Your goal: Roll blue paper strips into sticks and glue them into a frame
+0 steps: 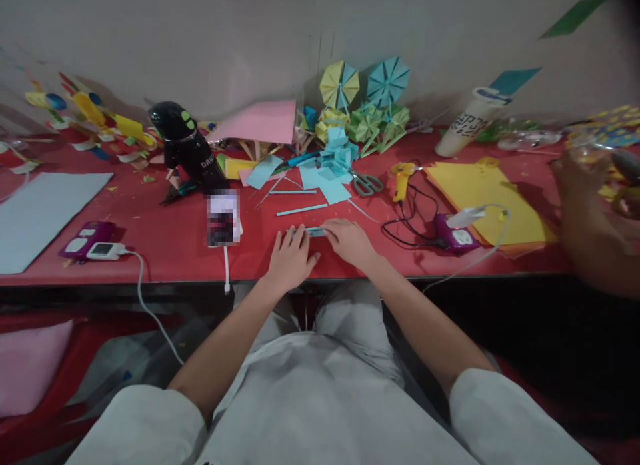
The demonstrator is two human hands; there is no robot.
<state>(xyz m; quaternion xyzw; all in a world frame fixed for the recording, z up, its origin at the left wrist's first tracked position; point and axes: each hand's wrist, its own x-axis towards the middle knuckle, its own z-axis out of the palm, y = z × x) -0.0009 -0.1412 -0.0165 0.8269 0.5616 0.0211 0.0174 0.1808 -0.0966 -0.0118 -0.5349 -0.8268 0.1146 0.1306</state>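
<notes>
Light-blue paper piece [315,231] lies on the red table [170,251], near the front edge, straight ahead of the torso, between the two hands' fingertips. Long axis runs left-right, roughly parallel to the table edge. Left hand [293,258] is at its left end: palm down, fingers loosely extended, thumb held apart, fingertips resting on the paper with no visible pinch. Right hand [350,241] is at the other end: fingers bent together over the paper, nearly closed; cannot tell if it grips or only presses. Neither hand is nearer; both touch it. Just beyond lie two pale-blue paper sticks, the near stick [302,210] slightly slanted, the far stick [293,192] closer to level. Scissors [367,185] and yellow glue gun [401,181] sit farther off to the right. Both ends of the paper piece are under fingers, so its full length, and whether it is rolled or folded, can't be read. Right thumb mostly hidden. Phone [223,218] screen pixelated. At far right, another person's hand [583,165] is blurry, its hold unclear, forearm cut off by the frame.
</notes>
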